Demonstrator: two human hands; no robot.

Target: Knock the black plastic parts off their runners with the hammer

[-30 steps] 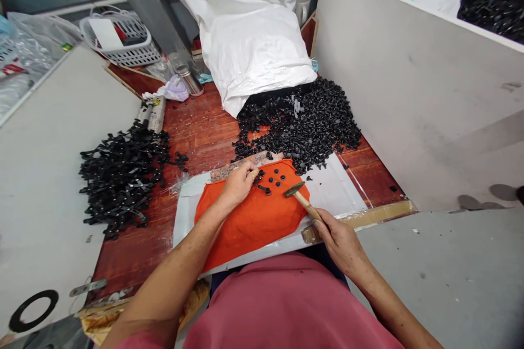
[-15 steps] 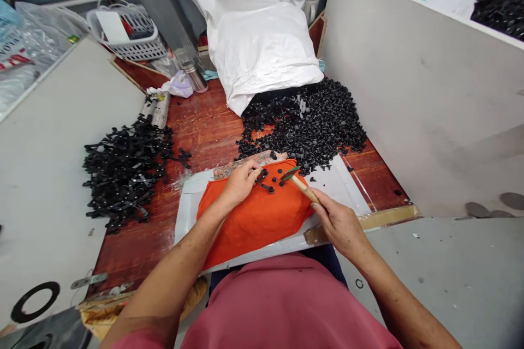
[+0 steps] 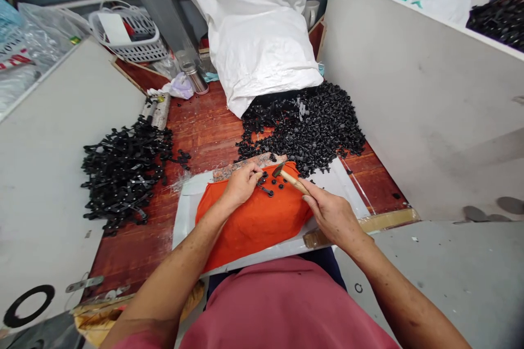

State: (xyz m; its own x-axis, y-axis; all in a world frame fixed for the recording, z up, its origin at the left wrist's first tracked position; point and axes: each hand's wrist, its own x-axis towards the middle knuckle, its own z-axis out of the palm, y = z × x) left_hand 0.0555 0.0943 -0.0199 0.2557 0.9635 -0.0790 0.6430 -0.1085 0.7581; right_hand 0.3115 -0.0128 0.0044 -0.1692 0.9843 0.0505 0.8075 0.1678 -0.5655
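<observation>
My right hand (image 3: 333, 215) is wrapped round the wooden handle of a small hammer (image 3: 292, 180). The hammer's dark head is just above several black plastic parts (image 3: 274, 181) lying on an orange cloth (image 3: 249, 223). At the far edge of the cloth, my left hand (image 3: 241, 185) is closed, its thumb and fingertips pinched at a small black plastic part (image 3: 259, 179). The fingers partly hide that part. A black strip-like piece (image 3: 267, 191) with round ends lies just right of the fingertips.
Behind the cloth spreads a heap of small black plastic parts (image 3: 327, 125) below a white sack (image 3: 266, 49). A pile of black strip pieces (image 3: 125, 169) lies at left. Pale panels (image 3: 409, 98) border both sides. A basket (image 3: 143, 46) and metal flask (image 3: 195, 77) stand at the back left.
My right hand has moved left, and the hammer head is now closer to my left fingertips. My left hand has stayed nearly in place, still pinching.
</observation>
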